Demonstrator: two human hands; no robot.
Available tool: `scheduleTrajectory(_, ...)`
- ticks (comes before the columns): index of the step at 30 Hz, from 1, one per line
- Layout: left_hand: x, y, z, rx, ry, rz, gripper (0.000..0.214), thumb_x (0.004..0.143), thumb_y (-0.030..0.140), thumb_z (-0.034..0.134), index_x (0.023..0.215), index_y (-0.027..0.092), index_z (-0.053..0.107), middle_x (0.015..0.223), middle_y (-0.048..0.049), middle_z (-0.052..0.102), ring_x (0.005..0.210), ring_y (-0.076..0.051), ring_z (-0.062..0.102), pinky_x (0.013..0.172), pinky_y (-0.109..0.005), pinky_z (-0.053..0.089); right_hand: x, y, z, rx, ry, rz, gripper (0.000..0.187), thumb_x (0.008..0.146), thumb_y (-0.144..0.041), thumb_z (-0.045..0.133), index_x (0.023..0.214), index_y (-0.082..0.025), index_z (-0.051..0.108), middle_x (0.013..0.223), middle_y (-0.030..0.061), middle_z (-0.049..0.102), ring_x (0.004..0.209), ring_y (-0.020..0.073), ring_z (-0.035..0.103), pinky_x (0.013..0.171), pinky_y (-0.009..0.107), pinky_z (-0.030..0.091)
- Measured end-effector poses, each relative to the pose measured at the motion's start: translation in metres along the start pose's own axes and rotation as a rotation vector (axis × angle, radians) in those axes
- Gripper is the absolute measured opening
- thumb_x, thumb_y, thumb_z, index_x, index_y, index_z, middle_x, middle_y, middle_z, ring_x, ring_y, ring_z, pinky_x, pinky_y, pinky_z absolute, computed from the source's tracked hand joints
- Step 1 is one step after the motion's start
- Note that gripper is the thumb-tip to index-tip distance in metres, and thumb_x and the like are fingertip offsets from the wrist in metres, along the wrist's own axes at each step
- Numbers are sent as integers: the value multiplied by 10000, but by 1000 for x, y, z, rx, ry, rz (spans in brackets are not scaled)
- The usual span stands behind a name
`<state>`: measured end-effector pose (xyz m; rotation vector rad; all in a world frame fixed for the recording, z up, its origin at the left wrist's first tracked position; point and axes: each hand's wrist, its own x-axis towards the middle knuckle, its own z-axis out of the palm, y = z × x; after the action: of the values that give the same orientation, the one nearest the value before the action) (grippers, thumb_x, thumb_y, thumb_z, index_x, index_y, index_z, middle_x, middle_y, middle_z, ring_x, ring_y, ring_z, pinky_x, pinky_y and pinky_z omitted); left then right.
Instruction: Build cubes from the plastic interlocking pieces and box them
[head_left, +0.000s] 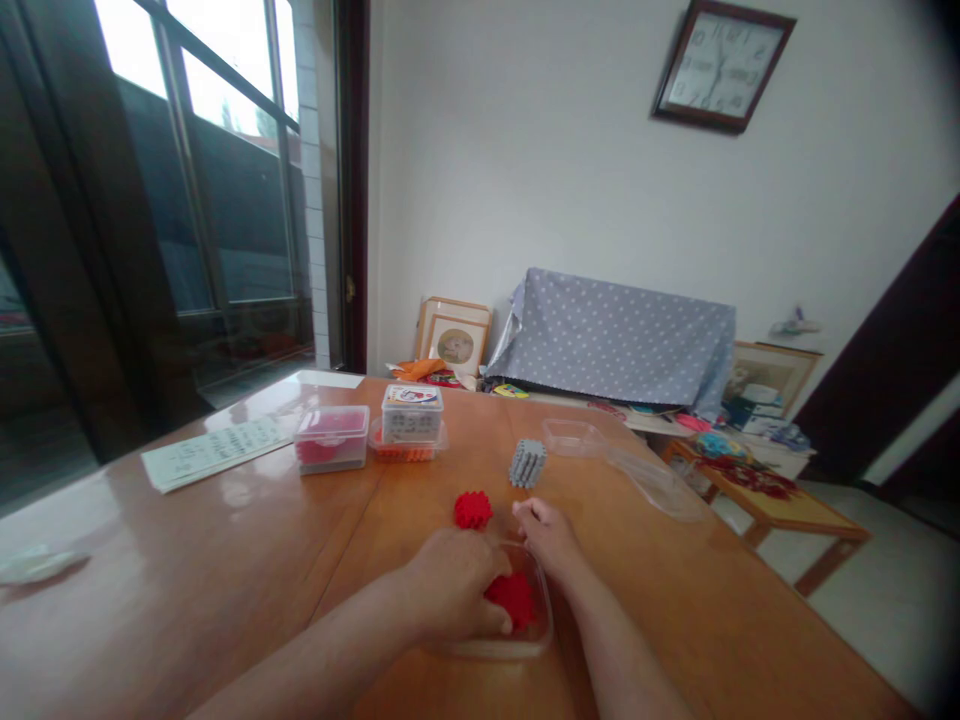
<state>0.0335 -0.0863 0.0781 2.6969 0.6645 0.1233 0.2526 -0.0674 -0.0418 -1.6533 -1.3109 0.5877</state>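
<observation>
My left hand (459,582) reaches into a clear plastic box (550,625). Its thumb and fingers bend around red toothed building blocks (516,602) inside, though the fingertips are partly hidden. Beside the box's right rim, my right hand (546,535) is closed with thumb and fingers together. Whatever it may hold is too small to make out. Just beyond the left hand lies a round cluster of red toothed blocks (472,509). A stack of grey toothed blocks (527,464) stands farther back on the wooden table.
At the back left stand a lidded box with pink contents (331,440) and a box of orange pieces (407,448) under a small clear case (412,412). Written sheets (217,450) lie left. An open clear container (574,437) and its lid (660,485) rest right.
</observation>
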Motion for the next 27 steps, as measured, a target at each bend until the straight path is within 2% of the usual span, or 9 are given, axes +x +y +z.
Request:
scheduleTrajectory(3,-1,1,-1,35,11,-3,348,714,429,758,1033,300,708,978,-40,749,941,-281,684,784,-336,481,0,-1,0,-1,1,-3,409,878,-572,487,703,-214,579,601,-24,600,565,149,536,535,246,353)
scheduleTrajectory(6,-4,-1,1,68,36,-30,261,744,436,723,946,271,708,951,-50,744,922,-274,681,773,-327,479,-1,-1,0,1,0,-4,414,877,-576,486,693,-216,572,591,-26,592,558,148,531,532,245,356)
scheduleTrajectory(9,-9,-4,-1,79,91,-111,140,842,319,575,912,251,676,921,-51,734,848,-241,678,697,-299,459,-2,-1,1,5,5,4,422,873,-589,479,703,-215,580,589,-24,592,551,147,524,529,245,358)
scheduleTrajectory(12,-14,-6,-7,46,99,-166,173,864,231,482,934,254,638,895,-38,727,765,-214,661,608,-275,408,-2,-1,1,7,13,13,428,864,-599,481,717,-213,594,591,-20,597,552,149,522,529,246,360)
scheduleTrajectory(18,-19,-3,-10,5,-5,-131,118,840,246,510,916,245,601,828,-50,716,718,-235,645,561,-290,345,-2,-2,1,12,14,11,430,864,-596,487,710,-208,591,590,-21,593,551,147,521,537,247,364)
scheduleTrajectory(22,-19,0,-4,-16,-7,-41,71,820,227,514,842,228,581,793,-47,695,674,-208,624,551,-291,337,-3,-3,0,11,13,3,427,881,-584,473,705,-210,579,590,-24,585,559,145,525,540,246,358)
scheduleTrajectory(27,-18,-1,1,82,5,-30,63,794,208,514,834,224,560,764,-53,678,653,-212,602,528,-296,296,-3,-4,-1,9,2,11,419,880,-583,473,718,-211,581,603,-25,592,561,143,527,539,244,357)
